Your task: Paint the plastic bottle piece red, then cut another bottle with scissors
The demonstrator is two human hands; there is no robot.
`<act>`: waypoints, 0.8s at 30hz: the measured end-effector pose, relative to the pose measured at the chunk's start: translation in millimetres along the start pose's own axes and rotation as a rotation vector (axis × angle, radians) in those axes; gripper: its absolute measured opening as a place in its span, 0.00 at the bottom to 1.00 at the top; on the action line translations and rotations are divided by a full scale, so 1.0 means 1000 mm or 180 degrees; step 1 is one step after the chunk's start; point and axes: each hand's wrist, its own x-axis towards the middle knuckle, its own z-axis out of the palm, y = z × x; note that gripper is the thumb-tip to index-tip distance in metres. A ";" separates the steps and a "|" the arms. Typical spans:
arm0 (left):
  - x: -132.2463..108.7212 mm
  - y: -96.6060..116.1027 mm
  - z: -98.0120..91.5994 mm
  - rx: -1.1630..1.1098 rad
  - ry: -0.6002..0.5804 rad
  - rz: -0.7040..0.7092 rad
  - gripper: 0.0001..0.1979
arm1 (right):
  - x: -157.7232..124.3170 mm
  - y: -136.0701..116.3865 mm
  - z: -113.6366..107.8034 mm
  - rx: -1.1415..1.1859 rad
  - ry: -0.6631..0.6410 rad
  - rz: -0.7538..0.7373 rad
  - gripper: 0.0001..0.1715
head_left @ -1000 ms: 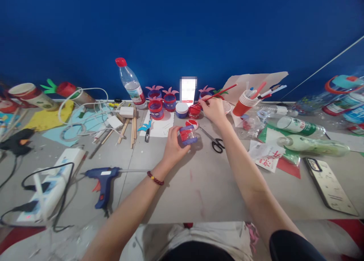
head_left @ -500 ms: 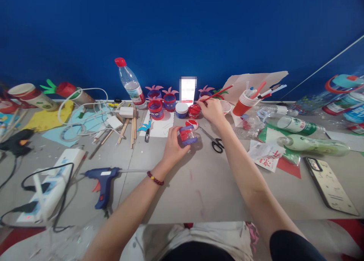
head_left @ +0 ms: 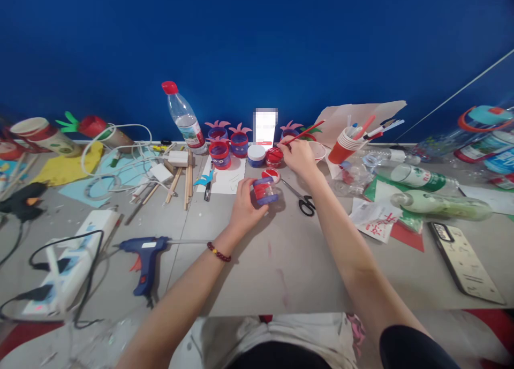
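Observation:
My left hand (head_left: 244,205) is closed round a small clear plastic cup (head_left: 265,191) painted with red and purple bands, tilted on its side just above the table. Between the fingers of my right hand (head_left: 297,156) is a red paintbrush (head_left: 308,130), its tip down at the open jar of red paint (head_left: 274,156). A round lid with red paint on it (head_left: 271,175) lies in front of that jar. To its left stands a white-lidded jar of blue paint (head_left: 256,156). Black-handled scissors (head_left: 306,205) lie below my right wrist.
Decorated red and purple cups (head_left: 219,155) stand at the back by a lit phone screen (head_left: 265,127). A blue glue gun (head_left: 146,259) and power strip (head_left: 76,262) lie left. Plastic bottles (head_left: 425,177), a cup of pens (head_left: 344,147) and a phone (head_left: 466,262) are right.
The paintbrush in my right hand has tilted slightly, its upper end shifting a little left. My left hand and the painted cup look nearly the same.

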 end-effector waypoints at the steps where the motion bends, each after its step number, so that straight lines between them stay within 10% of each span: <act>1: 0.000 0.000 0.000 0.0000 -0.0002 -0.0004 0.31 | 0.000 0.000 0.000 0.0003 -0.0006 0.0002 0.16; 24: 0.000 0.000 0.000 0.0066 -0.0035 -0.0030 0.31 | 0.001 0.001 -0.004 0.0134 0.0267 0.0069 0.18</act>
